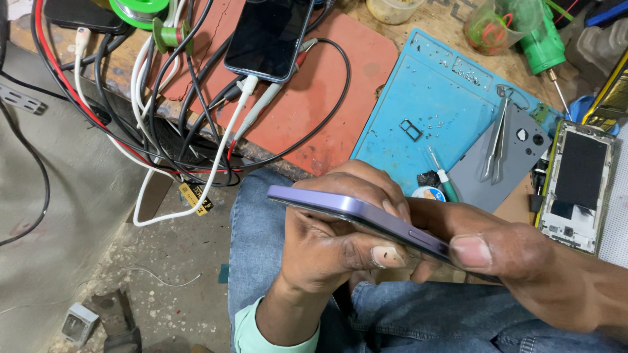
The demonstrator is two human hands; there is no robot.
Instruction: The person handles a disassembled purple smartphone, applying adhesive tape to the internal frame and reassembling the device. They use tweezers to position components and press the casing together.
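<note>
Both hands are gripping a purple phone (366, 219) edge-on over the person's lap, at about 6 o'clock in the view. The left hand (327, 242) is cupping the phone from below, thumb pressing on its side rail; the right hand (517, 261) is pinching the other end, thumb beside the side button. Judging from the thin gap along its edge, the phone is being pressed shut or pried apart; which one cannot be told. At 2 o'clock a blue mat (418, 104) is carrying loose screws, a small tray frame (411, 130), tweezers (497, 140) and a grey back plate (504, 163). At 3 o'clock an opened phone (579, 186) is lying with its insides showing, apparently still awaiting work. At 12 o'clock a dark phone (268, 33) is lying on a red mat (327, 98), cabled.
</note>
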